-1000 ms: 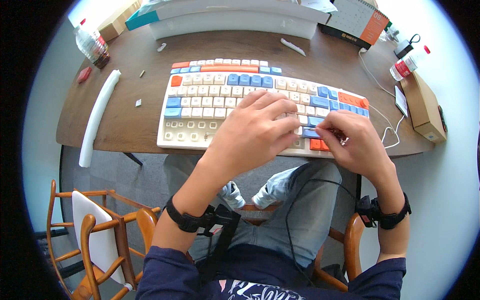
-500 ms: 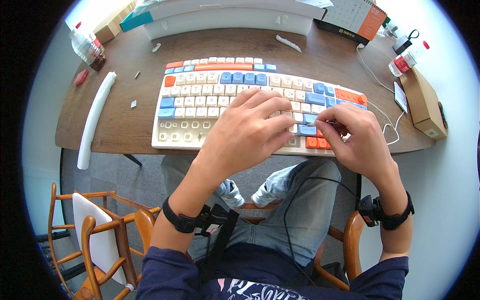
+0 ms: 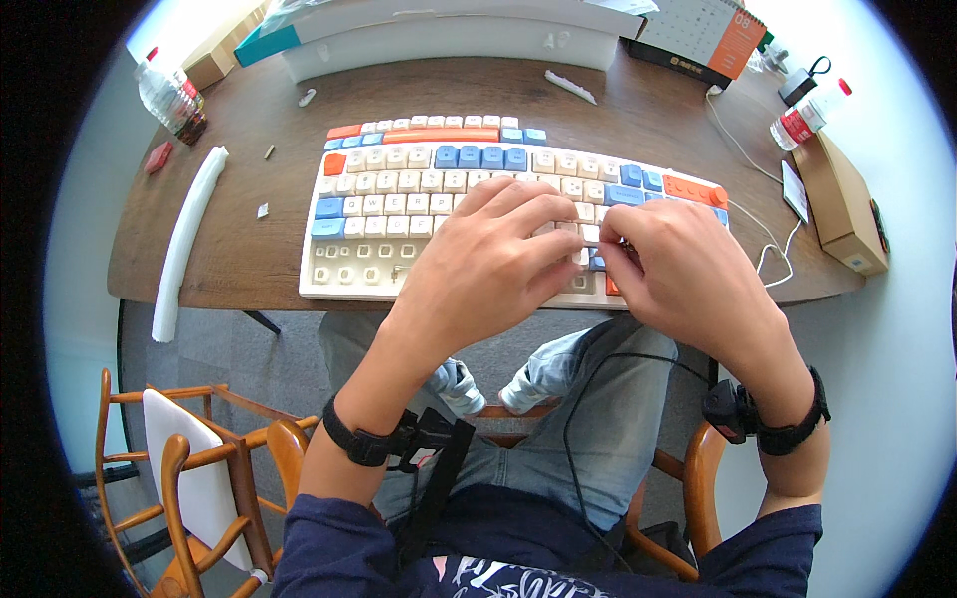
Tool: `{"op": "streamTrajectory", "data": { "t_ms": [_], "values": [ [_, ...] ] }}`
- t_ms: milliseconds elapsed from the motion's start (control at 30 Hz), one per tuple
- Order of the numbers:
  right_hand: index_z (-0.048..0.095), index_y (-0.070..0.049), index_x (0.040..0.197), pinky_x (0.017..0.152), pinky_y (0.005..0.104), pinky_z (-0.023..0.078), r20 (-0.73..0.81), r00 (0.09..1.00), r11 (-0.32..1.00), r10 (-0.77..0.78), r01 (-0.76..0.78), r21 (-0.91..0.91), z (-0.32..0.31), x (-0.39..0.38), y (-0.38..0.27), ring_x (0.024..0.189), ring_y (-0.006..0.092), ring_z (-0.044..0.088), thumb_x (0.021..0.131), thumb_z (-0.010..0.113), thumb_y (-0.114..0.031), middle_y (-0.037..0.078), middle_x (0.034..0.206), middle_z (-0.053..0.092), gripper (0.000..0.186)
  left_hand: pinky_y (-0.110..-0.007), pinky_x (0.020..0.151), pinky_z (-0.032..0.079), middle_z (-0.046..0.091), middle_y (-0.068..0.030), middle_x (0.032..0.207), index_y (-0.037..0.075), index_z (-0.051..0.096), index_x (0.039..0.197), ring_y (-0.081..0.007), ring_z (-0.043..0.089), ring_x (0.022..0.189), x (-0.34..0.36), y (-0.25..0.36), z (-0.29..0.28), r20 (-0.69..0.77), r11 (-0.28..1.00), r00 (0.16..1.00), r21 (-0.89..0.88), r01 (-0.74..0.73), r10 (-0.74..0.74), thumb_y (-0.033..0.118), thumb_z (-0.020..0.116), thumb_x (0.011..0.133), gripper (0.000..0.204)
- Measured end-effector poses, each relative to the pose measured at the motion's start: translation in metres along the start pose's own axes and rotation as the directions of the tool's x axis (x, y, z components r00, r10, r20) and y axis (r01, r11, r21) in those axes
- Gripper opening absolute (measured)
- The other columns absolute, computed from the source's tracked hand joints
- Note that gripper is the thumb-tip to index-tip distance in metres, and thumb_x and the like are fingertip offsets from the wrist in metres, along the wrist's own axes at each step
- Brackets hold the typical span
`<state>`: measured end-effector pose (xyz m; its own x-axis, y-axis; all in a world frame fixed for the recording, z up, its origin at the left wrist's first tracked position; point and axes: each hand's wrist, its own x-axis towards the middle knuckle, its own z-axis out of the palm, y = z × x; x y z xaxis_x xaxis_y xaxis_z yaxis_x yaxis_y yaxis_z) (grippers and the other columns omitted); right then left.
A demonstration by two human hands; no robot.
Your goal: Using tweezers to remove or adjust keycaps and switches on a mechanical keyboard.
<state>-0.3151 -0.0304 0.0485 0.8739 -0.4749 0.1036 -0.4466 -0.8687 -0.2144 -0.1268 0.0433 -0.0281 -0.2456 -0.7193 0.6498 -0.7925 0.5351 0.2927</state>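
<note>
A cream keyboard [image 3: 351, 289] with cream, blue and orange keycaps lies at the table's near edge. Its lower left rows lack caps, so bare switches [image 3: 345, 274] show there. My left hand [image 3: 488, 244] rests over the keyboard's middle, palm down, fingers stretched out and holding nothing. Just right of it, my right hand [image 3: 688, 259] is closed in a pinch over the keys at the lower right. Whatever lies between its fingertips is hidden. Behind the keyboard's far left edge stand more keycaps, among them a long orange spacebar keycap [image 3: 442, 136].
A white foam strip [image 3: 189, 244] lies at the left, with bottles [image 3: 171, 100] behind it. Along the back stand a long white box [image 3: 449, 48] and a desk calendar [image 3: 688, 45]. At the right are another bottle [image 3: 809, 115], a cardboard box [image 3: 840, 204] and a white cable [image 3: 738, 140].
My right hand has moved left, nearer my left hand, and now covers more of the right-hand keys. My left hand has stayed in place.
</note>
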Motion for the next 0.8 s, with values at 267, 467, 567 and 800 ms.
{"op": "streamTrajectory", "data": {
  "t_ms": [267, 467, 567, 800],
  "values": [
    [0.069, 0.003, 0.082, 0.073, 0.0465, 0.055, 0.073, 0.995, 0.995, 0.068, -0.063, -0.072, -0.001, 0.005, -0.011, 0.074, 0.0374, 0.069, 0.085, 0.064, -0.009, 0.023, 0.075, 0.068, 0.014, -0.042, 0.100, 0.048, 0.069, -0.0065, 0.113, 0.008, 0.072, 0.094, -0.0275, 0.063, 0.114, 0.000, 0.001, 0.000, 0.013, 1.000, 1.000, -0.006, 0.010, -0.010, 0.016, 0.080, 0.080, 0.018],
    [0.069, 0.004, 0.080, 0.073, 0.0460, 0.056, 0.077, 0.996, 0.993, 0.040, -0.031, -0.114, 0.000, 0.014, -0.021, 0.076, 0.0372, 0.070, 0.081, 0.065, -0.008, 0.023, 0.077, 0.069, 0.013, -0.042, 0.105, 0.046, 0.069, -0.0065, 0.111, 0.007, 0.071, 0.097, -0.0249, 0.063, 0.114, 0.002, 0.002, -0.001, 0.015, 1.000, 1.000, 0.021, 0.005, -0.005, 0.017, 0.075, 0.084, 0.017],
    [0.068, 0.004, 0.082, 0.071, 0.0477, 0.054, 0.079, 0.996, 0.995, 0.050, -0.043, -0.088, 0.002, 0.015, -0.011, 0.073, 0.0397, 0.068, 0.085, 0.060, -0.009, 0.024, 0.074, 0.067, 0.015, -0.042, 0.102, 0.047, 0.069, -0.0068, 0.113, 0.007, 0.071, 0.097, -0.0261, 0.063, 0.114, 0.001, 0.000, 0.000, 0.014, 1.000, 1.000, -0.005, 0.003, -0.003, 0.016, 0.077, 0.082, 0.018],
    [0.069, 0.004, 0.083, 0.069, 0.0479, 0.052, 0.064, 0.984, 0.962, 0.168, -0.178, 0.208, 0.001, -0.002, 0.009, 0.074, 0.0405, 0.068, 0.086, 0.066, -0.011, 0.025, 0.074, 0.066, 0.016, -0.041, 0.100, 0.048, 0.069, -0.0067, 0.111, 0.007, 0.071, 0.096, -0.0266, 0.064, 0.112, -0.001, 0.000, 0.000, -0.003, 1.000, 1.000, -0.014, -0.001, 0.001, 0.019, 0.078, 0.083, 0.019]
  ]
}}
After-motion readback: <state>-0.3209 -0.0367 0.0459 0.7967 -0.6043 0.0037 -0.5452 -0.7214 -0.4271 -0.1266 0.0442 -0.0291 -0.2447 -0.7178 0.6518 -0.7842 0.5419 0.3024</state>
